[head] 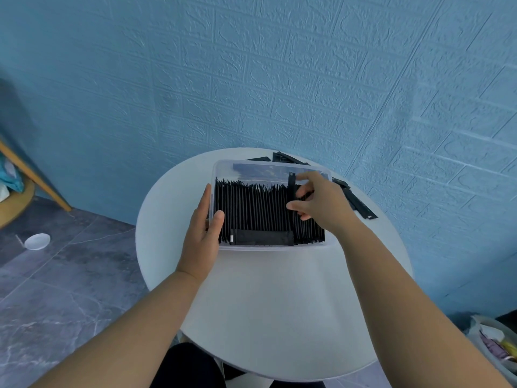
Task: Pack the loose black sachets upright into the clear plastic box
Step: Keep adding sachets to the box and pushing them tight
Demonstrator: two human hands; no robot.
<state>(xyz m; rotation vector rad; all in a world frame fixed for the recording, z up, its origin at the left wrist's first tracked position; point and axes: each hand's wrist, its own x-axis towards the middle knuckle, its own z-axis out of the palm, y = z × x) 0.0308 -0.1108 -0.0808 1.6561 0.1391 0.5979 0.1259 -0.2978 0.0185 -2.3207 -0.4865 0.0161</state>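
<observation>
left hand (202, 233) steadying clear plastic box (268, 248), upright glossy black sachets (254, 208) tightly packed

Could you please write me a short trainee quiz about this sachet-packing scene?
1. True or false: the left hand holds the box by its left wall.
2. Which hand pinches the raised sachet: A, left hand; B, right hand?
3. Fill in: the loose sachets lie behind and right of the box, on the ___.
Key: 1 true; 2 B; 3 table.
</observation>
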